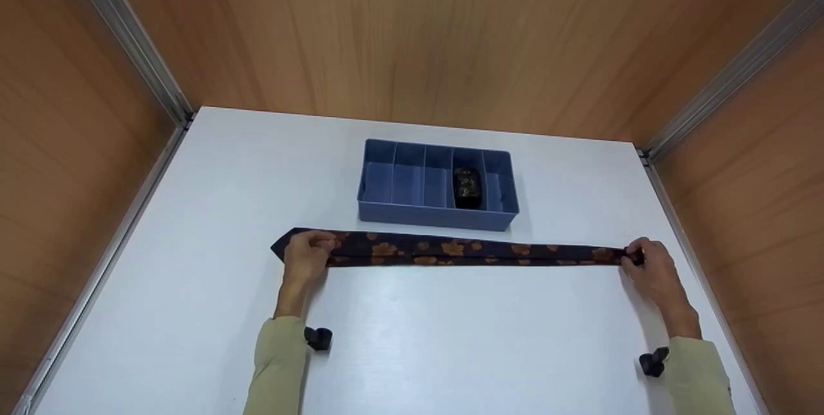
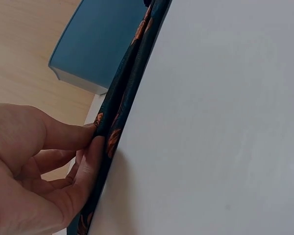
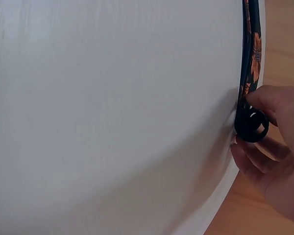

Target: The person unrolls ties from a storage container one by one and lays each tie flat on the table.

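Observation:
A dark navy necktie (image 1: 412, 251) with orange flowers lies stretched sideways across the white table, its pointed end (image 1: 283, 244) at the left. Near that point my left hand (image 1: 308, 255) pinches the fabric; the left wrist view shows thumb and forefinger meeting on the tie's edge (image 2: 112, 139). At the far right, the other end of the tie is wound into a small coil (image 3: 245, 131). My right hand (image 1: 655, 273) holds this coil, thumb on the tie side and curled fingers beneath, as the right wrist view shows. Between the hands the tie runs nearly straight.
A blue tray (image 1: 438, 217) with several compartments stands just behind the tie. One compartment, right of its middle, holds a dark rolled bundle (image 1: 467, 188) with a gold pattern. Wooden panels (image 1: 412, 42) enclose the table (image 1: 476, 338) at the back and sides.

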A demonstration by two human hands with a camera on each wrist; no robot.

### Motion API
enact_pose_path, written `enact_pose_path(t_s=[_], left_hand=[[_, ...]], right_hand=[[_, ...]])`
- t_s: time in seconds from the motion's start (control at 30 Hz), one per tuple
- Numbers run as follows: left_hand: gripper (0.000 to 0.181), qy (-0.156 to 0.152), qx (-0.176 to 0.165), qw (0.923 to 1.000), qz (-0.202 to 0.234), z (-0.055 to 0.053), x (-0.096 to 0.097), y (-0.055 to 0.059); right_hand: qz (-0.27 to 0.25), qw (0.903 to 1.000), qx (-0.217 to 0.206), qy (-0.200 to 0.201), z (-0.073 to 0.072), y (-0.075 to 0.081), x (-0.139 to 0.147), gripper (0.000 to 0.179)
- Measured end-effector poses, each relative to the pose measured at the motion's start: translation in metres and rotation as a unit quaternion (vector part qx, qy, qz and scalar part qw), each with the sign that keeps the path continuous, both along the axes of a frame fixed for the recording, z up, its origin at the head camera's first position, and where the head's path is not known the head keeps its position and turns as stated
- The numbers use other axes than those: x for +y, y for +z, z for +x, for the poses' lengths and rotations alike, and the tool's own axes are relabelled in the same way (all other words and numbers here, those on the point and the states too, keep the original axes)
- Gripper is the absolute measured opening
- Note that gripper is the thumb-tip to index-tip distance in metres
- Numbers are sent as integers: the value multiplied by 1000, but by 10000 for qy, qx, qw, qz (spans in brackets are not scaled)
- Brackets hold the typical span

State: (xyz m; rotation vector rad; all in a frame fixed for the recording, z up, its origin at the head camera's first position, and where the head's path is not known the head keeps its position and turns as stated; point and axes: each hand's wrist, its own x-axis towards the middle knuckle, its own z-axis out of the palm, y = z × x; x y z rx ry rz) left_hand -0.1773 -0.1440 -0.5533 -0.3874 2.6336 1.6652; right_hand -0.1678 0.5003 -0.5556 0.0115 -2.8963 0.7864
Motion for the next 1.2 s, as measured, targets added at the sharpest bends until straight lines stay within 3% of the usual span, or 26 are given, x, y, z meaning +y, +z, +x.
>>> enact_pose_path(t_s=[0.27, 0.5, 1.2], left_hand=[[15, 19, -33, 10000, 56, 0, 0, 0], [14, 11, 24, 10000, -51, 0, 0, -1], [15, 19, -4, 9999, -136, 2, 1, 1]], right_hand=[[-97, 9992, -116, -357, 0, 2, 2, 24], [-73, 9984, -200, -516, 3, 0, 6, 19], [77, 9934, 104, -1143, 15, -3, 20, 29]])
